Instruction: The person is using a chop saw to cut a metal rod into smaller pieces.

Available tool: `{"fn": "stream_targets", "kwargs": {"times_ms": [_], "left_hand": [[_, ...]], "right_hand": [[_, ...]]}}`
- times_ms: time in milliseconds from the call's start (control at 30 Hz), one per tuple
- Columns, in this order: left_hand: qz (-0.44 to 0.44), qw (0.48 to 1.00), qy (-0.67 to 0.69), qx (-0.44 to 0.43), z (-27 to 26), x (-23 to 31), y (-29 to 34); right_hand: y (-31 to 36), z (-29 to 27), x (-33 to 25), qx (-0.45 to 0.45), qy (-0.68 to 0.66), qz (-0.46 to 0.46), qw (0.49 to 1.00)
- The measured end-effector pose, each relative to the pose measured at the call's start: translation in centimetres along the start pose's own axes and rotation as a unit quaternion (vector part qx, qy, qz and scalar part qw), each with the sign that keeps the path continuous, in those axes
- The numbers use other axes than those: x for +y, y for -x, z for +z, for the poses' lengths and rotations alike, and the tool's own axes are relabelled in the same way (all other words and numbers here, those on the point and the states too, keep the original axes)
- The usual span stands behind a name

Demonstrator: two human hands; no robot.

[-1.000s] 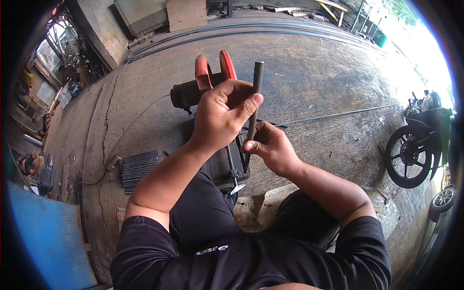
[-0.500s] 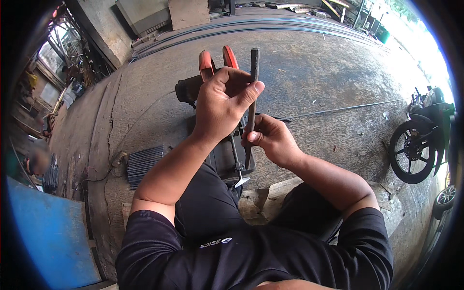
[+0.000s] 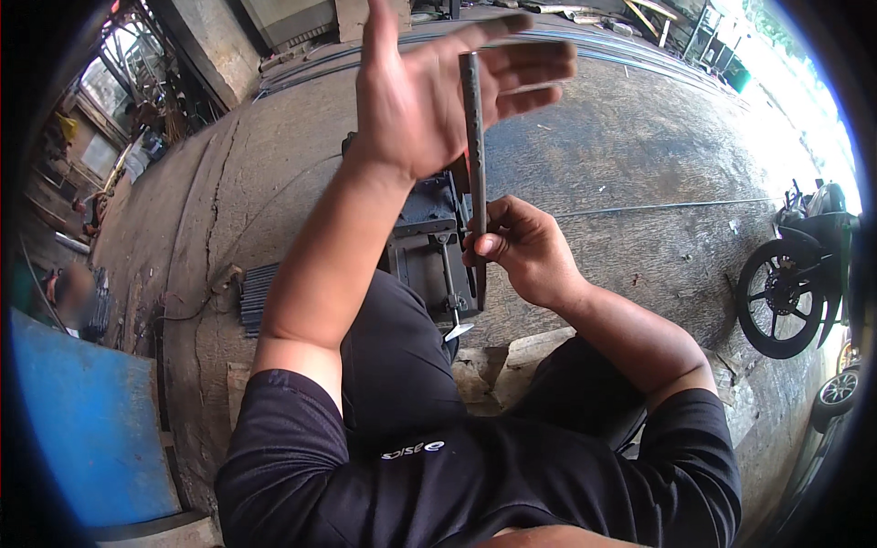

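My right hand [image 3: 528,256] pinches a dark metal rod [image 3: 472,119] low on its length, between thumb and fingers. The rod stands nearly upright and narrows toward its lower end. My left hand [image 3: 416,105] is raised beside the upper part of the rod, fingers spread and slightly blurred, holding nothing. Whether its palm touches the rod I cannot tell. Below and behind my hands is a dark metal machine [image 3: 425,228] with a base and a clamp screw [image 3: 448,274]. My left hand and forearm hide much of its far part.
A bundle of metal rods [image 3: 258,301] lies left of my knee. A blue panel [image 3: 96,420] fills the lower left, with a person [image 3: 75,297] beyond it. Long bars [image 3: 594,57] lie across the far floor. A motorcycle [image 3: 808,265] stands at the right.
My left hand has let go of the rod and opened, moving up and away. The rod stays in my right hand, a little higher and tilted differently.
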State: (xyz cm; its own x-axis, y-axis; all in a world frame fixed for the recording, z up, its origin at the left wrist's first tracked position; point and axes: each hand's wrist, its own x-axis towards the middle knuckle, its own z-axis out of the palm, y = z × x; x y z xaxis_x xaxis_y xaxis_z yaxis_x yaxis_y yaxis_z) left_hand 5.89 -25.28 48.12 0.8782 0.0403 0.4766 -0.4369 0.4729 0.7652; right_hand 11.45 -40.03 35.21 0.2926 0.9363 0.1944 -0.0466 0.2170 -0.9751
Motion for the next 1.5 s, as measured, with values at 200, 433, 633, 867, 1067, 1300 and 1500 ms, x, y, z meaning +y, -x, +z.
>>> {"fn": "stream_targets", "kwargs": {"times_ms": [200, 433, 633, 867, 1067, 1300, 1500], "left_hand": [[-0.062, 0.993, 0.054, -0.082, 0.8, 1.1, -1.8], [-0.085, 0.987, 0.031, -0.13, -0.3, 0.6, -2.7], [-0.084, 0.985, 0.054, -0.143, 0.6, 0.9, -2.7], [-0.138, 0.975, 0.087, -0.148, 1.0, 1.3, -2.7], [-0.129, 0.977, 0.093, -0.141, 0.6, 1.3, -3.0], [-0.123, 0.984, 0.057, -0.115, 0.8, 1.2, -3.0], [-0.128, 0.985, 0.068, -0.094, 1.3, 1.3, -3.1]], "right_hand": [[-0.1, -0.2, -0.4, 0.016, 0.007, -0.018, 1.0], [-0.8, -0.6, -0.1, 0.026, 0.018, -0.04, 0.999], [-1.2, -0.7, -0.1, 0.017, 0.003, -0.04, 0.999], [-1.3, -0.7, -0.1, 0.015, 0.016, -0.054, 0.998], [-1.1, -0.5, -0.6, 0.01, 0.011, -0.051, 0.999], [-0.7, -0.3, -1.2, -0.001, -0.034, -0.024, 0.999], [-0.7, -0.5, -1.3, 0.003, -0.03, -0.021, 0.999]]}}
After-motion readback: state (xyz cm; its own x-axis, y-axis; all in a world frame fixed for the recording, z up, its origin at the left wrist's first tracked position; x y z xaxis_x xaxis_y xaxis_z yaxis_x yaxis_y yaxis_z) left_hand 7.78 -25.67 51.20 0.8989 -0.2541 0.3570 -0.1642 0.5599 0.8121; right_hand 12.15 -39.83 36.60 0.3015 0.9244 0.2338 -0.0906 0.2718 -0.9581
